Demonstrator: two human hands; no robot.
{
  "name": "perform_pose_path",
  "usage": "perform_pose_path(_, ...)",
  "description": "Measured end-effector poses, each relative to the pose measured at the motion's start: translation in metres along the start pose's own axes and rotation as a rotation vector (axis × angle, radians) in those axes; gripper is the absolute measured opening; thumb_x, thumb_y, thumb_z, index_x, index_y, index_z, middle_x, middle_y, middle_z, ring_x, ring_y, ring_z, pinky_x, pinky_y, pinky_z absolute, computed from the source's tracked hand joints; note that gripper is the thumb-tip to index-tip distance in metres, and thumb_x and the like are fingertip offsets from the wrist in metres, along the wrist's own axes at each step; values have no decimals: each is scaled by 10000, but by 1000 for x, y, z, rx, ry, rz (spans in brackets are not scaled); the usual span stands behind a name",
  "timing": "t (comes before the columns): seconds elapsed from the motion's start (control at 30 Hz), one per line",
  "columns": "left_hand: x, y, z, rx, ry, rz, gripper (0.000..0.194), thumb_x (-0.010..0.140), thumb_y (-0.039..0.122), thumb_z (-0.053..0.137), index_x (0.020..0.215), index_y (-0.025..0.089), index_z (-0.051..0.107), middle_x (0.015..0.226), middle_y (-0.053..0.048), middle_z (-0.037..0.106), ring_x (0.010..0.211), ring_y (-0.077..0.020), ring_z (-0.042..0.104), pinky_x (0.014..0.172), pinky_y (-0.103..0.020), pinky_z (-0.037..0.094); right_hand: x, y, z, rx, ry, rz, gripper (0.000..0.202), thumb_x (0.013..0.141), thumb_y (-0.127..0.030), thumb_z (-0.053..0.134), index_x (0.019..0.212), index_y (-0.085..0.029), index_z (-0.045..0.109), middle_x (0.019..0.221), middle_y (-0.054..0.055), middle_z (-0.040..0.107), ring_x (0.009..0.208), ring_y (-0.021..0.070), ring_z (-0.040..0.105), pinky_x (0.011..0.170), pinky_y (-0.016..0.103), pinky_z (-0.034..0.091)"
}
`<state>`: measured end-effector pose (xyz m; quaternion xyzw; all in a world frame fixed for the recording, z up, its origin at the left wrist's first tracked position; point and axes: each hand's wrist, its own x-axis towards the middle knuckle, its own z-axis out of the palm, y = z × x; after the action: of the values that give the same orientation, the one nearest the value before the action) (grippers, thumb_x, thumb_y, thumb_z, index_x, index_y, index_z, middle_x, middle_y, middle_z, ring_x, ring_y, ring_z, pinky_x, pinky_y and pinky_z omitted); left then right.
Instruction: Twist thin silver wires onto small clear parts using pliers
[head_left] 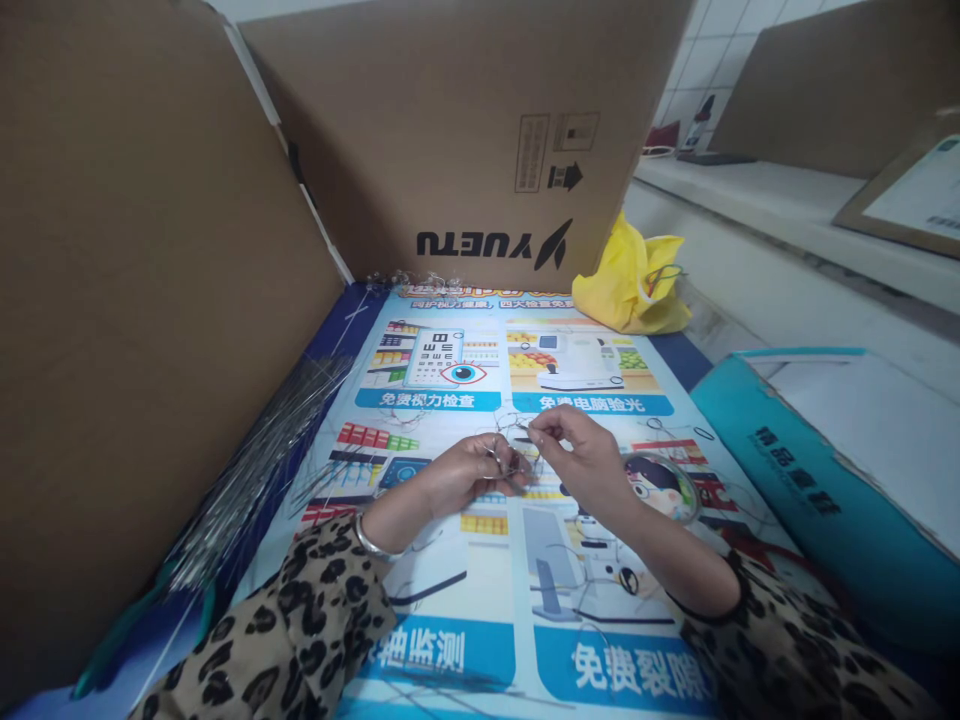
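My left hand (480, 468), a silver bangle at its wrist, is closed on thin wire (491, 450) over the middle of the printed poster (491, 560). Just to its right, my right hand (583, 455) pinches a thin piece between thumb and forefinger. That piece looks like wire, though its kind is too small to be sure of. Fine wire loops show between the fingertips of both hands. Beside the right wrist lies a round clear dish (691, 490), partly covered by the forearm. Loose wire strands are scattered over the poster.
A bundle of thin metal wires (247, 485) lies at the left. Tall cardboard walls (420, 130) enclose the left and back. Small clear pieces (420, 284) sit along the back edge. A yellow bag (630, 285) and a blue box (810, 480) stand at the right.
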<state>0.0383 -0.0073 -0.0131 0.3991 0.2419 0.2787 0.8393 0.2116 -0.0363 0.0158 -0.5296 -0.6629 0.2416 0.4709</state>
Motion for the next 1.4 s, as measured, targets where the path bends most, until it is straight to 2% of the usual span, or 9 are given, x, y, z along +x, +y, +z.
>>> perform_pose_path(0.1, -2, 2, -1, -14, -1, 13, 149, 644, 90, 649, 769, 117, 571, 851, -77, 622, 788, -182, 623, 669, -263, 480, 1, 0, -2, -1, -17, 2, 40, 788, -225, 535, 756, -211, 554, 736, -9, 548, 678, 118, 508, 641, 253, 422)
perform_pose_path(0.23, -4, 6, -2, -95, 39, 83, 298, 684, 38, 613, 946, 175, 572, 926, -44, 618, 816, -165, 617, 733, -305, 490, 3, 2, -4, 12, -28, -17, 27, 786, -227, 543, 767, -213, 556, 733, -13, 549, 678, 116, 509, 647, 252, 422)
perform_pose_path(0.37, -3, 8, -5, -163, 89, 159, 231, 713, 42, 572, 906, 169, 567, 957, -56, 629, 784, -152, 614, 706, -304, 494, 4, 4, -5, 33, -47, -2, 26, 790, -233, 546, 774, -214, 555, 729, -16, 546, 674, 113, 507, 644, 248, 420)
perform_pose_path(0.43, -2, 10, -6, -202, 86, 141, 186, 745, 95, 566, 915, 173, 560, 948, -65, 635, 766, -159, 620, 665, -286, 490, 4, 5, -6, 45, -62, 15, 28, 789, -237, 547, 776, -214, 556, 726, -16, 547, 672, 113, 509, 639, 248, 422)
perform_pose_path(0.5, -1, 11, -7, -240, 84, 101, 156, 808, 218, 541, 958, 180, 552, 931, -77, 638, 768, -180, 631, 668, -308, 495, 4, 5, -6, 57, -84, 31, 30, 786, -242, 548, 781, -214, 558, 722, -16, 549, 667, 114, 512, 633, 248, 424)
perform_pose_path(0.63, -1, 15, -6, -264, 55, 17, 356, 861, 471, 435, 1022, 170, 539, 948, -105, 633, 850, -255, 643, 757, -413, 492, 5, 5, -6, 59, -122, 27, 30, 779, -240, 549, 779, -211, 558, 737, -11, 555, 671, 116, 519, 642, 255, 428)
perform_pose_path(0.77, -1, 16, -6, -260, -52, -78, 439, 864, 540, 373, 1059, 177, 525, 967, -108, 634, 843, -281, 652, 757, -466, 484, 5, 1, -5, 60, -173, 11, 24, 781, -229, 541, 778, -211, 558, 743, -11, 558, 683, 115, 526, 645, 255, 426)
perform_pose_path(1.0, 0, 13, -9, -230, -88, -134, 383, 888, 458, 386, 1011, 141, 563, 929, -124, 661, 768, -240, 649, 665, -393, 510, 4, -3, -6, 26, -214, -25, 36, 783, -210, 536, 753, -211, 556, 727, -16, 556, 677, 111, 512, 628, 243, 411)
perform_pose_path(1.4, 1, 6, -13, -194, -50, -113, 274, 862, 325, 470, 1033, 132, 561, 974, -134, 639, 827, -252, 654, 715, -386, 499, 5, 2, -3, -11, -227, -40, 42, 790, -228, 532, 767, -216, 565, 763, -2, 577, 720, 127, 532, 664, 261, 423)
